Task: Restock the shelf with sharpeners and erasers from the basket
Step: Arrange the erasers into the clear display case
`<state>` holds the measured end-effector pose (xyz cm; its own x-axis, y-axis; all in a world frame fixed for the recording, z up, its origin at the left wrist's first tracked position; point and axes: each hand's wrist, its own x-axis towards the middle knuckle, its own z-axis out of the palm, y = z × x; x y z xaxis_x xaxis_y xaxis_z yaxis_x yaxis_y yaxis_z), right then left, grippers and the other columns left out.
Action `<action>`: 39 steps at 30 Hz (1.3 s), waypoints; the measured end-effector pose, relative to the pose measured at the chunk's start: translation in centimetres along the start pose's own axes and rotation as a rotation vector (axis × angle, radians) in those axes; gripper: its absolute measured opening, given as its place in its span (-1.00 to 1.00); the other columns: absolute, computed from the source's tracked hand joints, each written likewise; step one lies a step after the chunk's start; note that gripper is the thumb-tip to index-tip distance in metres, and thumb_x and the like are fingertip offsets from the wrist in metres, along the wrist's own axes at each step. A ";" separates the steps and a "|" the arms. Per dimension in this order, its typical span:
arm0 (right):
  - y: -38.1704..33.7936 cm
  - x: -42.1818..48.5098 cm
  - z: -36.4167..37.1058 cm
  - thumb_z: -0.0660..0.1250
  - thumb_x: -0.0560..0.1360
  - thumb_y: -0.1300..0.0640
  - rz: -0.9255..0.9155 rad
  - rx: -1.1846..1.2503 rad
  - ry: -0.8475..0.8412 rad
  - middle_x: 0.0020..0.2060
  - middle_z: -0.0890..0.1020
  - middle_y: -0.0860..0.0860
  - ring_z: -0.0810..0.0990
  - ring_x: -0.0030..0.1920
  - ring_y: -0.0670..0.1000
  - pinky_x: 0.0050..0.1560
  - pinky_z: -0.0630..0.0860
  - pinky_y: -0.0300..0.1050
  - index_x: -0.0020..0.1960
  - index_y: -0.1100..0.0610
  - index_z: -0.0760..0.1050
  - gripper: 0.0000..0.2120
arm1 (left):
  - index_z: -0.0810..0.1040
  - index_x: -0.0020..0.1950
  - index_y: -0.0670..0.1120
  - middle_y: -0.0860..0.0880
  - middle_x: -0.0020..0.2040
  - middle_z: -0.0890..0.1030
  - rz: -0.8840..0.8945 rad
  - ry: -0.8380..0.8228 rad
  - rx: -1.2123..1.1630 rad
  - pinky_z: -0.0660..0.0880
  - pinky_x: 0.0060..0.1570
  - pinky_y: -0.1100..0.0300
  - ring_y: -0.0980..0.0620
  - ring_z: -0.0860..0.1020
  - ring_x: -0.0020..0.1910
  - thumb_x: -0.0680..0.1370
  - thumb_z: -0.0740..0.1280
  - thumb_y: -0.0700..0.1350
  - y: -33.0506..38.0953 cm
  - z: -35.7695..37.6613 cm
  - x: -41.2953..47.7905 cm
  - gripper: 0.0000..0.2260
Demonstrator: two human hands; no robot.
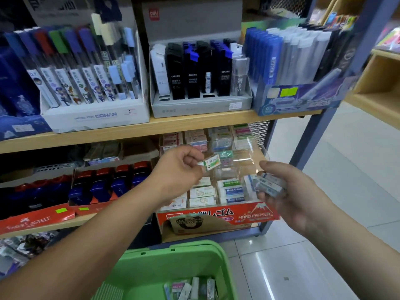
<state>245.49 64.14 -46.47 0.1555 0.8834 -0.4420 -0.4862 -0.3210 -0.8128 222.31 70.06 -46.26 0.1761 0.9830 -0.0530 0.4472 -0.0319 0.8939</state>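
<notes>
A stationery shop is shown. Retail display cartons are lined up along the front edge of the upper shelf board (194, 123): a Detective Conan lead-refill carton (95, 118) marked with a price label (129, 111), and a grey Deli carton (201, 105) filled with lead cases. On the lower shelf board (71, 223), a red Faber-Castell carton (32, 221) and a Hard Eraser carton (216, 215) packed with wrapped erasers (231, 190) are set. A green shopping basket (173, 256) is seen below, and a second shelf unit (381, 87) across the tiled floor (346, 191).
</notes>
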 end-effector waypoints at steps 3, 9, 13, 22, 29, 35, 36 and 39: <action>-0.7 -0.2 -1.1 0.51 0.52 0.18 -0.133 0.010 0.130 -0.18 0.76 0.09 0.78 -0.17 0.13 -0.31 0.67 -0.05 0.19 0.23 0.52 -0.69 | 0.62 0.10 -0.05 -0.17 0.01 0.66 0.025 -0.029 0.001 0.68 -0.04 -0.03 -0.10 0.70 -0.11 0.57 0.43 -0.30 1.4 1.5 0.6 -0.81; -1.0 -0.4 -3.3 0.56 0.48 0.21 -0.234 -0.103 0.246 -0.03 0.72 0.15 0.76 -0.28 0.08 -0.01 0.69 0.21 0.14 0.16 0.53 -0.70 | 0.64 0.07 -0.10 -0.19 -0.09 0.69 0.017 -0.092 0.059 0.69 -0.06 -0.05 -0.10 0.72 -0.19 0.55 0.46 -0.30 2.9 4.6 1.8 -0.85; -0.4 -0.5 -3.7 0.55 0.50 0.22 -0.222 -0.112 0.211 -0.14 0.72 0.13 0.76 -0.32 0.08 -0.43 0.59 -0.09 0.11 0.16 0.52 -0.73 | 0.69 0.01 -0.08 -0.14 -0.13 0.70 0.021 -0.146 0.077 0.68 -0.12 0.13 0.02 0.67 -0.24 0.52 0.51 -0.27 2.6 6.6 1.8 -0.87; -0.6 -1.0 -3.4 0.46 0.54 -0.13 -0.122 -0.017 0.062 -0.27 0.74 0.07 0.75 -0.20 0.09 -0.14 0.63 -0.02 0.11 0.17 0.52 -0.62 | 0.71 0.13 0.07 0.04 0.15 0.57 0.299 -0.188 0.791 0.61 0.04 -0.01 -0.01 0.59 0.05 0.60 0.32 -0.09 1.8 11.3 3.1 -0.81; -0.4 -0.8 -3.4 0.20 0.57 0.13 -0.023 0.107 0.028 -0.25 0.69 0.19 0.65 -0.16 0.21 -0.34 0.45 -0.11 0.01 0.20 0.59 -0.77 | 0.68 0.08 0.06 -0.05 -0.07 0.64 0.232 -0.100 0.102 0.54 -0.21 0.25 0.17 0.56 -0.22 0.68 0.32 -0.02 4.1 10.1 0.4 -0.86; 0.5 -0.9 -1.9 0.21 0.51 0.36 -0.072 -0.016 -0.091 -0.12 0.68 0.27 0.60 -0.07 0.30 -0.14 0.47 0.04 0.20 0.27 0.56 -0.70 | 0.64 0.15 -0.07 -0.10 -0.16 0.72 0.053 -0.189 -0.242 0.54 -0.30 0.25 0.03 0.66 -0.26 0.55 0.50 -0.11 4.3 8.5 -2.1 -0.81; 0.6 -0.8 -1.7 0.22 0.50 0.39 -0.075 -0.016 -0.115 -0.10 0.71 0.23 0.62 -0.07 0.29 -0.15 0.47 0.03 0.23 0.23 0.55 -0.66 | 0.64 0.15 -0.09 -0.11 -0.15 0.72 0.021 -0.179 -0.306 0.56 -0.27 0.24 0.01 0.66 -0.24 0.54 0.51 -0.16 4.1 8.1 -2.3 -0.80; 0.7 -1.0 -1.1 0.19 0.48 0.49 -0.103 -0.043 -0.195 0.02 0.73 0.24 0.67 -0.10 0.29 -0.20 0.48 0.03 0.30 0.14 0.54 -0.51 | 0.62 0.20 -0.12 -0.12 -0.15 0.71 -0.042 -0.169 -0.429 0.57 -0.23 0.22 -0.01 0.65 -0.23 0.52 0.51 -0.27 3.6 7.1 -2.6 -0.73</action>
<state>245.91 62.64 -47.02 0.0310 0.9603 -0.2772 -0.4390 -0.2361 -0.8669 229.66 66.15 -46.07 0.3215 0.9375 -0.1333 0.0601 0.1202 0.9909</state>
